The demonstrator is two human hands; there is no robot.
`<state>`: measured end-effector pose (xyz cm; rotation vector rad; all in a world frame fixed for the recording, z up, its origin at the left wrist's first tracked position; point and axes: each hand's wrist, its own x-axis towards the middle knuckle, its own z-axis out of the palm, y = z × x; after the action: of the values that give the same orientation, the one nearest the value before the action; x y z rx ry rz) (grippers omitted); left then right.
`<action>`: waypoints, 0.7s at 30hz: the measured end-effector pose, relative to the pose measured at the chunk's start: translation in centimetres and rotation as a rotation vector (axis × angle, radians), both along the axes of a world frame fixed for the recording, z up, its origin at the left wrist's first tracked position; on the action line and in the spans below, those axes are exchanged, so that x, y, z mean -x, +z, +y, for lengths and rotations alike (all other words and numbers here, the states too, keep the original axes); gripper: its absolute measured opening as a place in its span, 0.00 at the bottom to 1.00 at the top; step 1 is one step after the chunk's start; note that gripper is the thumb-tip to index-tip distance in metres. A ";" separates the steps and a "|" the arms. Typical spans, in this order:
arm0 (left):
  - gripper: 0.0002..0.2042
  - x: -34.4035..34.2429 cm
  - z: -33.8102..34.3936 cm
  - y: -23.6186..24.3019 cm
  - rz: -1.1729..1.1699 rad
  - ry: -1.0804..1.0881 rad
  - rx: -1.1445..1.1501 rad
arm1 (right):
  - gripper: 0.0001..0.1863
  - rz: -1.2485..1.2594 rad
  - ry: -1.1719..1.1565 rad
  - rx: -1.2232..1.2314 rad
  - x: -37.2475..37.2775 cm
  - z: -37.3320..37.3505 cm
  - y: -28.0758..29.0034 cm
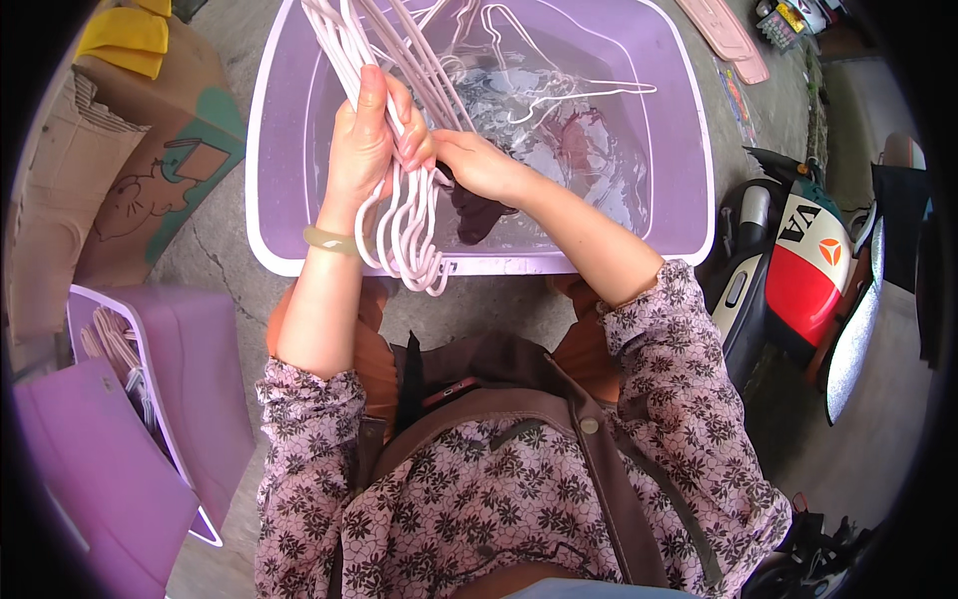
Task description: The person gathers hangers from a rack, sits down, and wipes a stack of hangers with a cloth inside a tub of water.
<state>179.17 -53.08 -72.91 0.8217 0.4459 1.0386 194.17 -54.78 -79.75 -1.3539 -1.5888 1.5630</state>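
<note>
A bundle of white-pink wire hangers [409, 225] is gripped in my left hand [369, 145], hooks pointing down toward me and bodies reaching up and away. My right hand [479, 165] is closed against the bundle beside the left, on a dark wet cloth [479, 215] that hangs below it. Its fingertips are partly hidden behind the hangers. Both hands are over a large purple tub [684, 150] of water. Loose hangers [584, 90] lie in the tub's far part, and a reddish-brown patch [584, 140] shows under the water.
To the left stand a cardboard box [205, 95] with a yellow item [125, 40] on top and a purple bin [190, 389] holding more hangers [115, 344]. A purple lid [100, 469] leans there. A red-and-white scooter [808, 270] stands right; pink lids [723, 30] lie far right.
</note>
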 end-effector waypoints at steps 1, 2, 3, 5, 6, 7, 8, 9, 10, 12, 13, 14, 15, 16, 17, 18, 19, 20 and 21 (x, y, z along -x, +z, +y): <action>0.23 0.1 -0.2 0.2 -0.030 -0.003 0.008 | 0.19 -0.153 0.079 0.070 -0.4 0.3 -0.5; 0.23 0.3 -0.3 0.5 -0.061 -0.007 0.016 | 0.19 -0.305 0.158 0.141 -0.9 0.3 -0.9; 0.22 0.6 -0.3 0.3 -0.071 -0.003 0.022 | 0.19 -0.326 0.229 0.076 -1.0 0.1 -1.5; 0.22 0.5 -0.5 0.2 -0.012 0.004 0.073 | 0.19 -0.375 0.366 -0.052 -2.0 -0.8 -3.5; 0.22 0.3 -0.7 0.0 0.018 -0.002 0.102 | 0.19 -0.343 0.370 -0.172 -3.0 -1.3 -5.3; 0.22 0.4 -0.6 -0.2 0.014 0.012 0.095 | 0.19 -0.306 0.376 -0.294 -4.0 -1.7 -7.3; 0.22 0.2 -0.6 -0.6 0.018 0.025 0.125 | 0.19 -0.274 0.375 -0.414 -5.0 -2.1 -8.4; 0.21 0.1 -0.5 -0.8 0.026 0.050 0.151 | 0.18 -0.331 0.391 -0.380 -5.5 -2.2 -7.9; 0.21 0.1 -0.5 -0.9 0.036 0.078 0.177 | 0.14 -0.329 0.430 -0.453 -5.9 -2.0 -7.2; 0.21 0.4 0.4 -1.3 0.042 0.163 0.212 | 0.11 -0.483 0.416 -0.604 -7.0 -2.2 -5.1; 0.22 0.8 1.1 -1.8 0.042 0.219 0.211 | 0.11 -0.580 0.405 -0.680 -8.2 -2.7 -4.2; 0.22 1.1 1.8 -2.1 0.042 0.278 0.209 | 0.11 -0.675 0.395 -0.757 -9.4 -3.0 -3.6; 0.22 1.2 2.3 -2.1 0.041 0.302 0.205 | 0.13 -0.758 0.349 -0.754 -11.1 -3.0 -4.7; 0.22 1.1 2.4 -2.2 0.045 0.334 0.206 | 0.12 -0.835 0.298 -0.678 -11.5 -2.9 -4.7; 0.22 0.9 2.4 -2.3 0.050 0.368 0.208 | 0.13 -0.939 0.274 -0.572 -12.0 -2.6 -6.3; 0.22 0.7 2.5 -2.6 0.051 0.394 0.210 | 0.14 -1.046 0.243 -0.460 -12.5 -2.3 -8.7; 0.21 0.5 2.6 -3.2 0.032 0.389 0.206 | 0.17 -1.108 0.290 -0.326 -12.9 -2.3 -11.7; 0.20 0.4 2.6 -3.5 0.021 0.385 0.225 | 0.21 -1.166 0.334 -0.188 -13.3 -2.2 -13.7; 0.19 0.5 2.7 -3.9 -0.002 0.398 0.216 | 0.28 -1.110 0.478 0.206 -12.1 -0.9 -13.3</action>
<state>178.68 -50.39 -76.78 0.5485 0.7263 1.3297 206.31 -55.63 -93.09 -2.3125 -2.5806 1.2550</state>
